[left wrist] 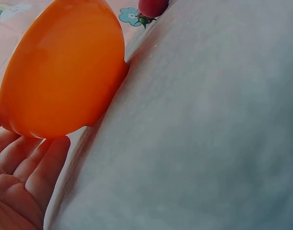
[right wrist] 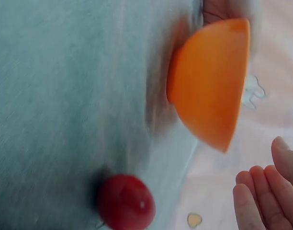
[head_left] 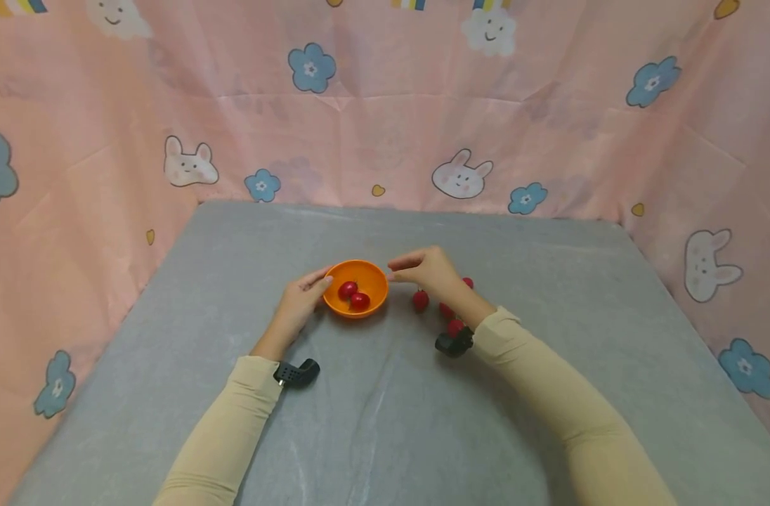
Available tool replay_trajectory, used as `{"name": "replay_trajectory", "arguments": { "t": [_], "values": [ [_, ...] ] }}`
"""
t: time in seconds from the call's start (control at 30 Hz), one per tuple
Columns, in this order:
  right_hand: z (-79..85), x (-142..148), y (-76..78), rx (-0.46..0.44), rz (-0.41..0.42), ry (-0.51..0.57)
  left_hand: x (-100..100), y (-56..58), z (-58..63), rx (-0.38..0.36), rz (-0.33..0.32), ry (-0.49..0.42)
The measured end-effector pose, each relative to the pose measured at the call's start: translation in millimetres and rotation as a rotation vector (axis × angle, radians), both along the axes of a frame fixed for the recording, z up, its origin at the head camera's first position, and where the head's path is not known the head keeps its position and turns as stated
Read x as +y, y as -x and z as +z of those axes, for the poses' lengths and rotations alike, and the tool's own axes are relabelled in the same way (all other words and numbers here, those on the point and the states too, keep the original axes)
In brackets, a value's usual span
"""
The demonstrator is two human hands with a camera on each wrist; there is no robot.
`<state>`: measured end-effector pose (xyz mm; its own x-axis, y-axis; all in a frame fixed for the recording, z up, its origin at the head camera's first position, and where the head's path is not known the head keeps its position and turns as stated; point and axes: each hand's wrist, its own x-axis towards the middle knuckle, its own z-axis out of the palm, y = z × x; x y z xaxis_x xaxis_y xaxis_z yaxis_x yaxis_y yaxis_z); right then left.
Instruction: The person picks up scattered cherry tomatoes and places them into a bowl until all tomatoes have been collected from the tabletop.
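Observation:
An orange bowl (head_left: 367, 271) stands upright on the table with two cherry tomatoes (head_left: 360, 301) inside. My left hand (head_left: 294, 303) grips the bowl's left side, thumb at the rim and fingers against the outer wall (left wrist: 65, 72). Just right of the rim is my right hand (head_left: 432, 273), raised above the table. Its fingers and thumb (right wrist: 285, 153) are apart and hold nothing in the right wrist view. Several more tomatoes lie below and beside this hand, one (head_left: 420, 301) nearest the bowl; the right wrist partly hides others (head_left: 456, 327).
A grey cloth covers the table (head_left: 360, 422). Pink curtain (head_left: 385, 126) with rabbits, clouds and blue flowers hangs along the back and both sides. Dark wrist-camera mounts (head_left: 298, 373) sit on both wrists, below beige sleeves.

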<state>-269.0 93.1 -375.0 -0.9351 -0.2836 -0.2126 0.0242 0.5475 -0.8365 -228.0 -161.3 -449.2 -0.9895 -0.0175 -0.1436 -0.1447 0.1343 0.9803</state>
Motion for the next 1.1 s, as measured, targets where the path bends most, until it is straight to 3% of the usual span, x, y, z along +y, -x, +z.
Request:
{"name": "replay_trajectory", "arguments": {
  "t": [0.5,1.1],
  "values": [
    [-0.4,49.0,1.0,0.074,-0.124,0.033,-1.4,-1.1,-2.7,0.03,-0.007,0.008],
    [-10.2,87.2,1.9,0.034,-0.206,0.011,-0.7,-1.0,-1.3,0.029,-0.006,-0.004]
  ]
}}
